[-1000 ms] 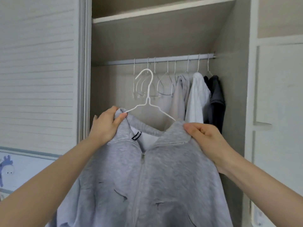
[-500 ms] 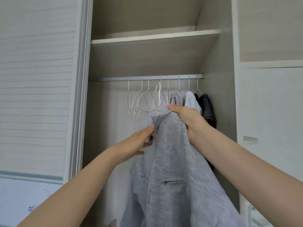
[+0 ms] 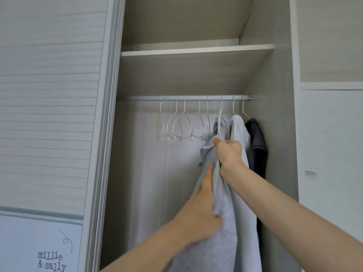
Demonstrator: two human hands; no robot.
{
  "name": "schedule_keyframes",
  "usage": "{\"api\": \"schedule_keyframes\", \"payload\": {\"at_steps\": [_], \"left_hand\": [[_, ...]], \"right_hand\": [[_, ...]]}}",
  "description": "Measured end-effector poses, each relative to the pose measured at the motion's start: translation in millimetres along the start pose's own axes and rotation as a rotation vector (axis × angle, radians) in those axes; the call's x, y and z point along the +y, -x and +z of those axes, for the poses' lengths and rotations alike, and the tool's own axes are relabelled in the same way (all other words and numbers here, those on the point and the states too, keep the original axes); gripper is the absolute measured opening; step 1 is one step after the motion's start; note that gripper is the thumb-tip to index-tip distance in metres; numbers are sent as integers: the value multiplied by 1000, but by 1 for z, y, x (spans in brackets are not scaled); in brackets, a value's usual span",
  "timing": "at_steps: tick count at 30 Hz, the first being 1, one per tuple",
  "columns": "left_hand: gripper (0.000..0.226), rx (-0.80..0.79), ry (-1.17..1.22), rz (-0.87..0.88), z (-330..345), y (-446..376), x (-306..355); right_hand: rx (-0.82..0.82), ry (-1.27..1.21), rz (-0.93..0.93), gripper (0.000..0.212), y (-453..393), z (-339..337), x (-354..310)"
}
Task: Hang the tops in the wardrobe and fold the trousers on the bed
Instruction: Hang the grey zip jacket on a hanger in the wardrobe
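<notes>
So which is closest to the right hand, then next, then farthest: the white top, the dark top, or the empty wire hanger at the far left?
From the right hand:
1. White hanging top, just behind it.
2. Dark hanging top, further right.
3. Empty wire hanger at the rail's far left.
</notes>
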State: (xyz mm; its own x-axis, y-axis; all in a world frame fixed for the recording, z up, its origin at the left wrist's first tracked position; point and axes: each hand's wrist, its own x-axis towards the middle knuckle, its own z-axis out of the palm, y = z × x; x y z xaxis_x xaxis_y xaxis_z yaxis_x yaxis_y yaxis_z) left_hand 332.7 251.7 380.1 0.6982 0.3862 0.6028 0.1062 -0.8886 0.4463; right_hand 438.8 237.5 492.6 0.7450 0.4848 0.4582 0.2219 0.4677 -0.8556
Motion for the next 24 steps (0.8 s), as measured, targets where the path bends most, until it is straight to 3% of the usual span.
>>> {"api": "schedule_keyframes", "payload": {"at_steps": [6,10,24], "left_hand": [[48,166,-75,-141,-22,-19,-46],[15,198,-136,-143,-33,-39,-78],[12,357,13,-97,-53,-138,-148]], "right_hand": [[57,141,-83,33,-48,12,-4],[107,193,-143,10,-76,35,-17],[164,332,-285,8,-184,93,-34]]}}
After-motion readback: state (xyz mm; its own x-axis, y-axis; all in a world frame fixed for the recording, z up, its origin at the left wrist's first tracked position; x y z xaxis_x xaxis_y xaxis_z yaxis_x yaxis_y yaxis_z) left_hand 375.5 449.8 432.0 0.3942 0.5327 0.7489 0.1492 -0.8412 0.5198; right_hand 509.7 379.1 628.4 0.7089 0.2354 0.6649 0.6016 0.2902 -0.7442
